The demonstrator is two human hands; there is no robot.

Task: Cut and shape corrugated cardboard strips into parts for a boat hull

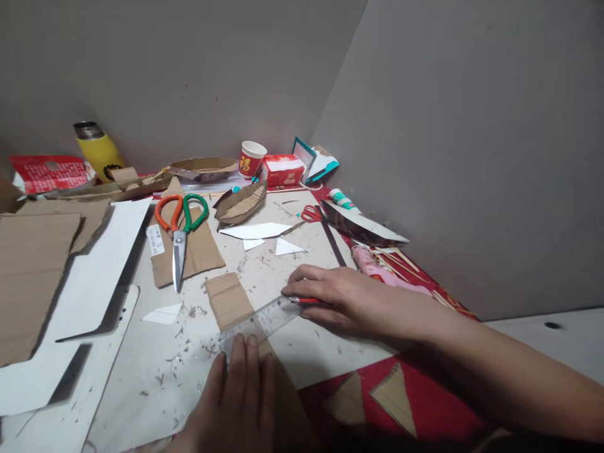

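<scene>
A clear ruler lies at a slant across a strip of brown cardboard. My left hand presses on the ruler's near left end, fingers stretched out over it and the cardboard. At the ruler's far right end is my right hand, its fingers closed around a slim red pen-like tool with a metallic tip. Most of that tool is hidden by the fingers, so its exact kind is unclear. Scissors with one orange and one green handle rest on a cardboard piece beyond.
Cardboard sheets and white card are stacked at left. A boat-shaped cardboard piece, paper scraps and red-handled scissors lie farther back. A yellow bottle and paper cup stand near the grey wall. Cardboard triangles lie at front right.
</scene>
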